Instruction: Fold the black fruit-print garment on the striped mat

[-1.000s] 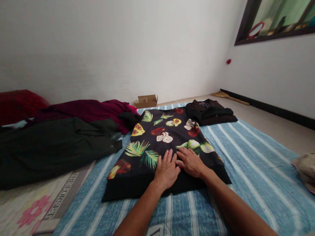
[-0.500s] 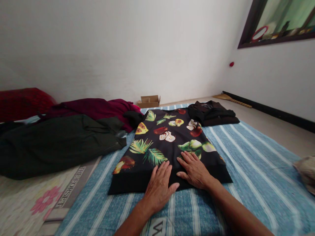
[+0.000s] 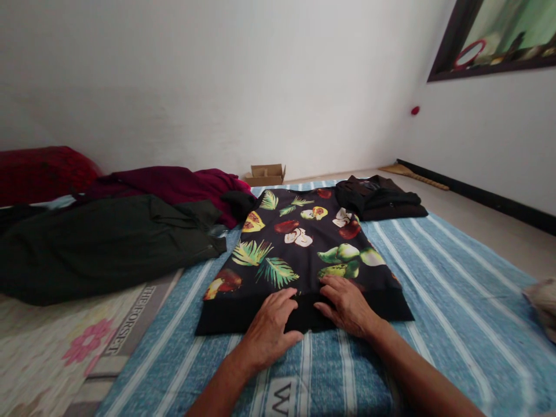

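A black shirt printed with fruit and palm leaves [image 3: 299, 243] lies flat on a blue striped mat [image 3: 443, 301]. My left hand [image 3: 271, 327] rests palm down on the shirt's black bottom hem, fingers slightly curled and apart. My right hand [image 3: 347, 304] lies beside it on the same hem, fingers spread. Neither hand holds anything.
A dark green garment [image 3: 99, 243] and a maroon one [image 3: 169, 185] lie to the left. A folded black garment [image 3: 380, 200] sits at the mat's far right. A small cardboard box [image 3: 267, 174] stands by the wall. A floral sheet [image 3: 65, 353] covers the near left.
Both hands have slid toward me over the shirt, from its printed middle down to the black hem. The view has shifted slightly.
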{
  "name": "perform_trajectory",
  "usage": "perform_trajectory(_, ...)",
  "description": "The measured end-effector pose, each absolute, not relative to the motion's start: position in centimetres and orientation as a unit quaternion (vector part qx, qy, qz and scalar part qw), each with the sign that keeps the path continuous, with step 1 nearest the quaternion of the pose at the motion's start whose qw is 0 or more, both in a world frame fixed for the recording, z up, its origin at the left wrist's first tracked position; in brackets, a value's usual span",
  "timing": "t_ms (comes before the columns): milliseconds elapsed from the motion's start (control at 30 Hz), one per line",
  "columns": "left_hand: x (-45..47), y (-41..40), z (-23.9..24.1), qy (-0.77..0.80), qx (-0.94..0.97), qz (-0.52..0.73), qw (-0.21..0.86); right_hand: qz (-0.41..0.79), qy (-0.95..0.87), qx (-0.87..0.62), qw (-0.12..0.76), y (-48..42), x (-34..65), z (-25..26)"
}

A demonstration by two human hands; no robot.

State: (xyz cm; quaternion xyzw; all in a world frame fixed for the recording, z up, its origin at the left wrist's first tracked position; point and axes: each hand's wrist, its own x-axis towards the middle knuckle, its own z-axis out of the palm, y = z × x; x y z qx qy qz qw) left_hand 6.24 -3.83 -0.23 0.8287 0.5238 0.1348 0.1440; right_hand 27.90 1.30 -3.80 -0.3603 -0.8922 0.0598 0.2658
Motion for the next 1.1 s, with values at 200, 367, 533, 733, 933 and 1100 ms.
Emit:
perform_trajectory(200, 6.2, -3.9, -0.4, 0.519, 0.832, 0.14, 0.134, 0.057, -0.895, -0.369, 0.245, 0.6, 27.6, -3.3)
perform_trajectory(367, 6.4, -4.1, -0.3, 0.526, 0.829, 0.132, 0.138, 0.053, -0.898, -0.368, 0.236, 0.0, 27.3, -3.3)
perform_trajectory(533, 6.4, -4.3, -0.5, 0.527, 0.828, 0.138, 0.137, 0.056, -0.894, -0.374, 0.241, -0.7, 27.1, -3.3)
perform_trajectory(733, 6.2, -4.3, -0.4, 0.528, 0.822, 0.142, 0.159, 0.078, -0.894, -0.373, 0.236, -1.4, 27.6, -3.2)
perform_trajectory(933, 5.5, -4.3, -0.2, 0.518, 0.821, 0.144, 0.193, 0.105, -0.91, -0.343, 0.208, -1.6, 28.5, -2.8)
perform_trajectory(1100, 5.1, -4.2, -0.1, 0.511, 0.817, 0.157, 0.219, 0.115, -0.918, -0.329, 0.188, -1.8, 28.7, -1.8)
